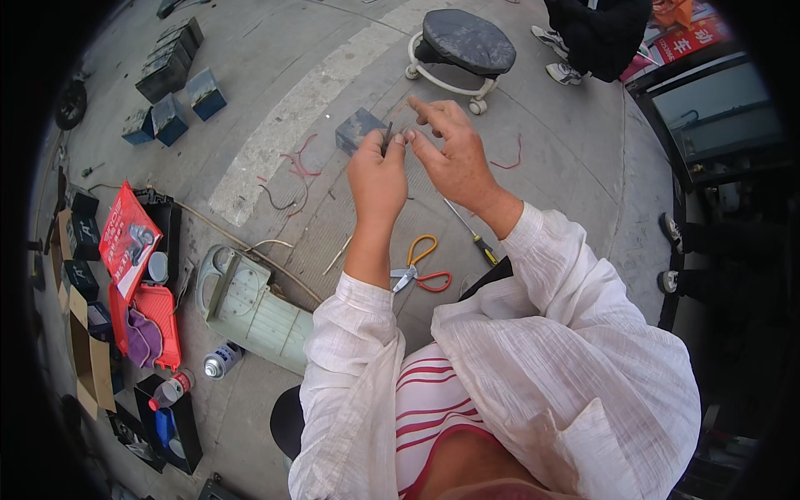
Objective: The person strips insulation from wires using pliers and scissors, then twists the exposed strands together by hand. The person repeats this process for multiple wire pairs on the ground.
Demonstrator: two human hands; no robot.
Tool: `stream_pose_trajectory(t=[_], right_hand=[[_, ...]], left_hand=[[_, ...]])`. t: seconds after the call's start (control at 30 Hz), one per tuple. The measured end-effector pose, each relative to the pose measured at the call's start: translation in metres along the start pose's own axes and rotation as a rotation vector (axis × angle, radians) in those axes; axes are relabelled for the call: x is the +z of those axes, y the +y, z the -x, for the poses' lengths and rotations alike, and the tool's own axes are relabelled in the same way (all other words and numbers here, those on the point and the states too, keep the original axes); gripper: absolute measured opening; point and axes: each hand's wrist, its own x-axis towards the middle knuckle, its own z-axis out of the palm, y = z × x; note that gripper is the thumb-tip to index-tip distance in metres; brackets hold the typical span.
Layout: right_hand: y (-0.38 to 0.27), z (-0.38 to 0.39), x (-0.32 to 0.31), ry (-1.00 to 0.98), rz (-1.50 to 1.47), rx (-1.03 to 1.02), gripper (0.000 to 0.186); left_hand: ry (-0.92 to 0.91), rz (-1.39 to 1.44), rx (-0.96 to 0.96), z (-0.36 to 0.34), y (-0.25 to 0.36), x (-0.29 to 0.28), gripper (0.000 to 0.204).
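Observation:
My left hand [377, 177] is closed, thumb uppermost, on a thin dark strip [387, 136] that stands up from its fingers; it looks like a piece of black wire. Close beside it, my right hand [458, 158] has its thumb tip almost touching the left thumb, with the index finger stretched forward. Whatever the right fingers pinch is too small to make out. Under and beyond the left hand sits a grey block-shaped battery [357, 129] on the ground. Below the hands lie scissors [408, 273] with one yellow and one red handle, and a screwdriver [477, 237].
Red wire pieces [302, 163] are scattered on the paving. Ahead stands a round wheeled stool [468, 42]. At left are a pale plastic housing [258, 312], a spray can [222, 360], an open red case [154, 321] and several batteries [169, 62]. Another person [596, 37] is at upper right.

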Motion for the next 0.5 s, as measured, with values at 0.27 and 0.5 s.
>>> stream_pose_trajectory(t=[0.27,0.5], right_hand=[[-0.0007,0.0004,-0.0040,-0.020,0.011,-0.011,0.034],[-0.0014,-0.0009,-0.0054,0.066,0.043,-0.007,0.022]], left_hand=[[-0.002,-0.029,-0.005,0.0019,0.0038,-0.0006,0.020],[-0.010,-0.076,0.026,0.0034,0.0033,0.0003,0.020]])
